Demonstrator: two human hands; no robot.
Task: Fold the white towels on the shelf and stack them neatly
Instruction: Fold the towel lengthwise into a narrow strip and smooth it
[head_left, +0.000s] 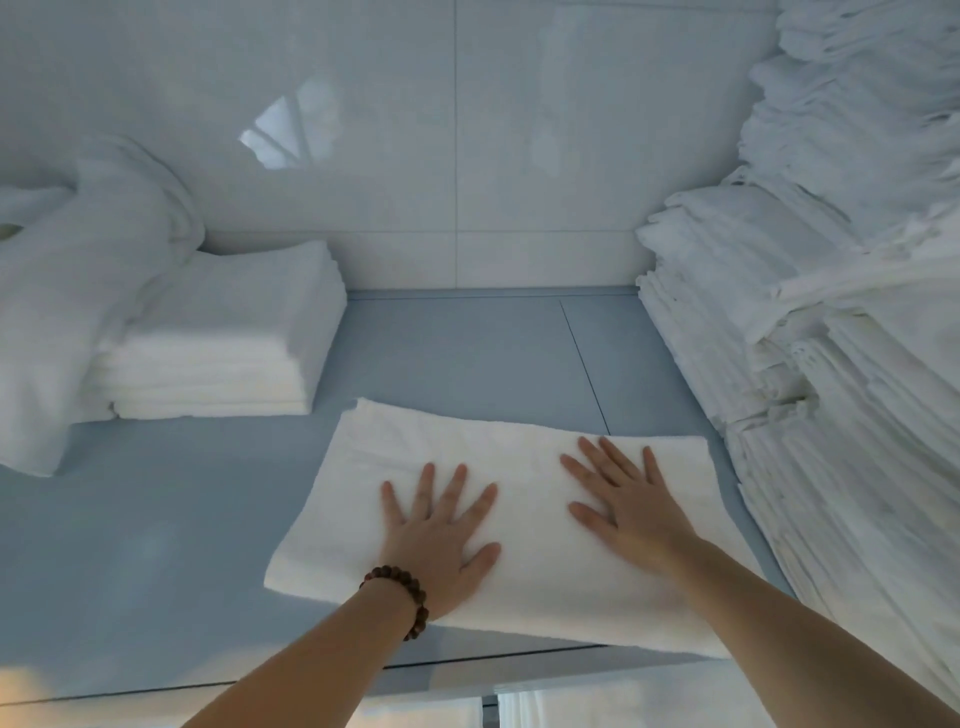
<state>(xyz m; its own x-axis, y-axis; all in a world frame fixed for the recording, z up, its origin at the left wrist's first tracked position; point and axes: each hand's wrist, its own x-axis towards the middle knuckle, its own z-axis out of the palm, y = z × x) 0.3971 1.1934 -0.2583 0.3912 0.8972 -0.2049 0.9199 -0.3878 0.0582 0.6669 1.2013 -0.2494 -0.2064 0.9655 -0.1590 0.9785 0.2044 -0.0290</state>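
Note:
A folded white towel (415, 441) lies flat on the pale blue shelf (171, 514), its near edge reaching the shelf's front. My left hand (441, 535), with a bead bracelet at the wrist, presses flat on the towel's middle with fingers spread. My right hand (628, 499) presses flat on the towel's right half, fingers straight. A neat stack of folded towels (223, 338) stands at the back left.
A loose, crumpled white towel heap (67, 291) sits at the far left beside the stack. A tall pile of white linens (831, 312) fills the right side. The glossy white back wall (467, 156) closes the shelf behind.

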